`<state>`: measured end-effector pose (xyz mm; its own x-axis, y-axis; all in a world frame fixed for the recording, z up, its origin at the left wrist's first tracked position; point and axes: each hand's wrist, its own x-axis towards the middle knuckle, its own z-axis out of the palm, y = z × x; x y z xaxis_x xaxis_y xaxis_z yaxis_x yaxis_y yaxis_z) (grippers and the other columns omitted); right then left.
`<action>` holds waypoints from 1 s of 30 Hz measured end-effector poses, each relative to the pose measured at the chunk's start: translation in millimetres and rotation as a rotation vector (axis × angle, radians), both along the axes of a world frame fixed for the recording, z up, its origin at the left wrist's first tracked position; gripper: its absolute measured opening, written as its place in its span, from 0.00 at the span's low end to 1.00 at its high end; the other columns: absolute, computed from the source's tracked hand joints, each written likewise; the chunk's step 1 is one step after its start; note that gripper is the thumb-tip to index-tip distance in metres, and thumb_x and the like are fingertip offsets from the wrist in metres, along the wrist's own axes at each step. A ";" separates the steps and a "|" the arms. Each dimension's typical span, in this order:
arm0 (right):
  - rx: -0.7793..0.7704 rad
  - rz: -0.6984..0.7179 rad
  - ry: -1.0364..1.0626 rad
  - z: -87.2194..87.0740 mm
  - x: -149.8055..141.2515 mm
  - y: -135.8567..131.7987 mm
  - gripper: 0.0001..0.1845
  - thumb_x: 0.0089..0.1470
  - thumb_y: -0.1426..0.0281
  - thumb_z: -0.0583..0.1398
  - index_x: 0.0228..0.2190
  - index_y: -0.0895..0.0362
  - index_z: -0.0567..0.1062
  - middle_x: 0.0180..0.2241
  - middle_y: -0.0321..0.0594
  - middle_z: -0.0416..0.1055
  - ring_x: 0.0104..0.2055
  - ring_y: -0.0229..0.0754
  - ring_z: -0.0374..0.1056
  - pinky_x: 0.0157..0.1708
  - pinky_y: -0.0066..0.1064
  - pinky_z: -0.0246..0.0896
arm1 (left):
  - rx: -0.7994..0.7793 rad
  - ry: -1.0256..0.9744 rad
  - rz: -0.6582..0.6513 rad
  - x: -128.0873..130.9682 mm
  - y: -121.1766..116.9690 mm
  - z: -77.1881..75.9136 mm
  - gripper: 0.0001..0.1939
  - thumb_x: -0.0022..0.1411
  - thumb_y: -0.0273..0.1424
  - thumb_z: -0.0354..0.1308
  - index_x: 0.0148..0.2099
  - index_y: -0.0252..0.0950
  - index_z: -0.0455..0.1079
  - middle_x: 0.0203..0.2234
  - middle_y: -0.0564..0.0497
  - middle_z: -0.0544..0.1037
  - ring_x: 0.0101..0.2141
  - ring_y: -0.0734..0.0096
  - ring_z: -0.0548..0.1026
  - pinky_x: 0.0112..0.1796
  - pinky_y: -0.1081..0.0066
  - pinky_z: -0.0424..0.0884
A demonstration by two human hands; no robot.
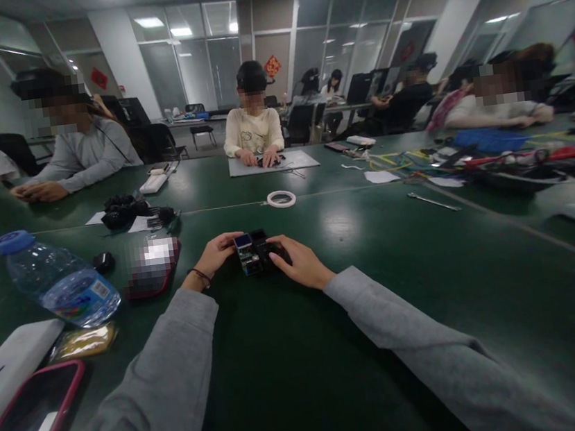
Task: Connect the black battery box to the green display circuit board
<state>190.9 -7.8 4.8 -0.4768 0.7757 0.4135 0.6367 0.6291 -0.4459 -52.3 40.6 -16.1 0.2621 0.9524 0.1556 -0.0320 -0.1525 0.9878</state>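
A small electronic device (247,254) with a little screen and an exposed green circuit board sits low over the green table, in front of me. Along its left edge, my left hand (215,256) grips it with the fingers reaching behind. Beside the board, on its right, is a black case part (259,244) with a dark face, touching or very close to it. My right hand (299,261) is closed round the black part, thumb toward me. The fingertips behind both pieces are partly hidden, and I cannot tell whether the pieces are joined.
At left stand a water bottle (68,281), a phone (153,268), another red-edged phone (34,414) and a white box (13,368). A white tape ring (281,199) lies ahead. Tangled cables (417,161) and a metal wrench-like tool (433,202) lie right. Several people sit around.
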 end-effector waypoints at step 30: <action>0.182 -0.065 -0.078 -4.3 -0.5 -2.3 0.21 0.57 0.67 0.52 0.53 0.53 0.61 0.51 0.46 0.58 0.50 0.47 0.59 0.48 0.43 0.59 | 0.120 0.039 0.039 2.1 -0.2 -10.4 0.21 0.50 0.30 0.61 0.48 0.31 0.68 0.44 0.43 0.75 0.46 0.64 0.72 0.52 0.58 0.61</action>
